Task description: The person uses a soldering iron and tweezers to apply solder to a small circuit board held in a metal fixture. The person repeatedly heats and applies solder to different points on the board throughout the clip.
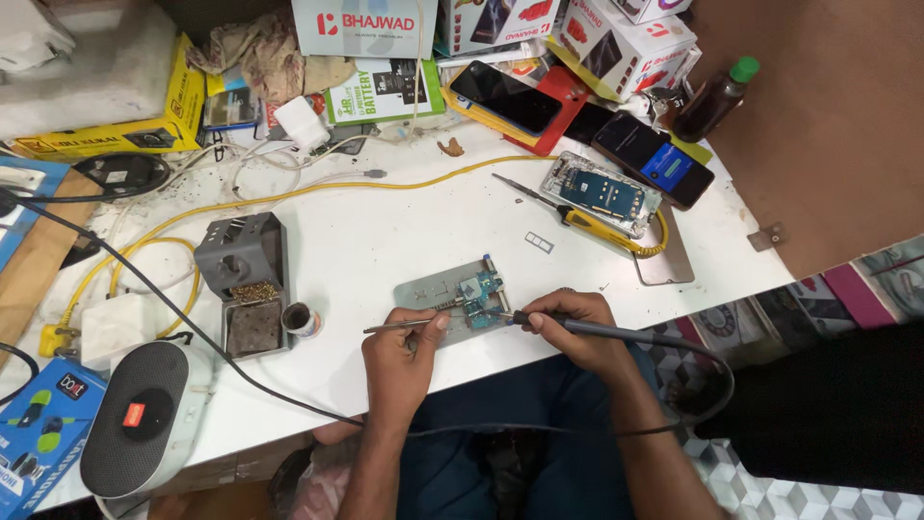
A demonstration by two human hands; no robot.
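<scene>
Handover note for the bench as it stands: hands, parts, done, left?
Left hand: grips tweezers, tips pointing at the circuit board.
Right hand: holds soldering iron, tip on the board.
Board sits clamped in the grey holder on the white table. Iron stand and small flux pot to the left; opened phone and yellow-handled screwdriver behind.
Done: phone opened, board mounted.
Left: soldering in progress; phone not reassembled.
</scene>
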